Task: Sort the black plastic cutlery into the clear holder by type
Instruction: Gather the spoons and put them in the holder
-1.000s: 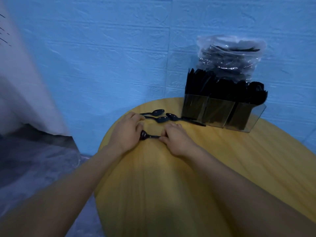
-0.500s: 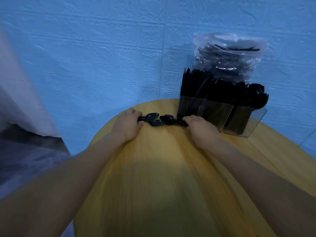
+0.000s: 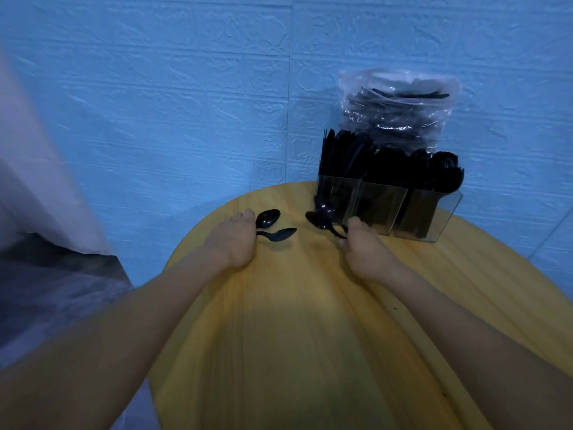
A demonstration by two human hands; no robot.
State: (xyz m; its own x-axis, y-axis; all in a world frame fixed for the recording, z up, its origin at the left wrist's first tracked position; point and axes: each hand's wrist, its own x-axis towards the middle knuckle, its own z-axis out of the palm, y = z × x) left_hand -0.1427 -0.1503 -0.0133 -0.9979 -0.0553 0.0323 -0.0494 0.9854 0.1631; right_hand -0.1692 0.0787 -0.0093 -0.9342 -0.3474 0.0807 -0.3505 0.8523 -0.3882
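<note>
My left hand (image 3: 231,242) lies knuckles-up on the yellow table (image 3: 279,336), its fingers curled over the handles of two black spoons (image 3: 273,226) whose bowls stick out to the right. My right hand (image 3: 364,251) grips the handles of two more black spoons (image 3: 321,217), bowls pointing left and up beside the holder. The clear three-compartment holder (image 3: 434,215) stands at the table's far edge, packed with black cutlery (image 3: 387,166).
A clear plastic bag of black cutlery (image 3: 400,103) sits behind the holder against the blue wall. A white curtain hangs at the left, above a dark floor. The table's left edge runs close to my left hand.
Both hands moved from one spoon near the middle to the far spoons. They now draw apart, two spoons with the left hand, two lifted by the right near the holder.
</note>
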